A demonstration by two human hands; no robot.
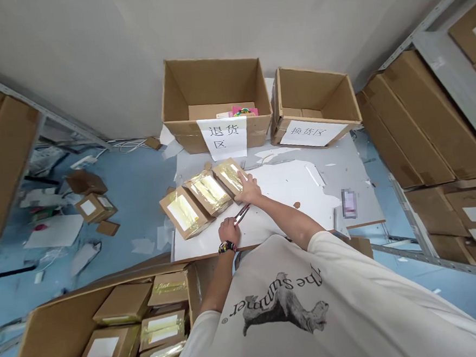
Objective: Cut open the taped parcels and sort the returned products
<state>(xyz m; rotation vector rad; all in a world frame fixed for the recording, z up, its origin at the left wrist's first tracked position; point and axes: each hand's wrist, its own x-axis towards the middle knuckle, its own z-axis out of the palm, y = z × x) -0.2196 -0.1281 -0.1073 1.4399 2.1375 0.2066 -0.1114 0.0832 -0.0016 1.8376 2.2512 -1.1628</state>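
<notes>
Three taped cardboard boxes stand in a slanting row on the white table [288, 196]. My right hand [249, 190] grips the front right corner of the farthest box [228, 173], its fingers over the top. The middle box [208, 191] and the nearest box [184, 212] each carry a pale label under shiny yellowish tape. Below the row, my left hand [229, 231], with a dark patterned band at the wrist, is closed around a red and black utility knife [242, 214]. The knife points up and right, towards my right hand; its blade is too small to make out.
Behind the boxes stand two open cartons with paper signs, the left carton [178, 134] holding a pink package [246, 111], and the right carton [276, 135]. A large carton [40, 333] of taped boxes sits at lower left. Shelves with cartons [421, 122] line the right.
</notes>
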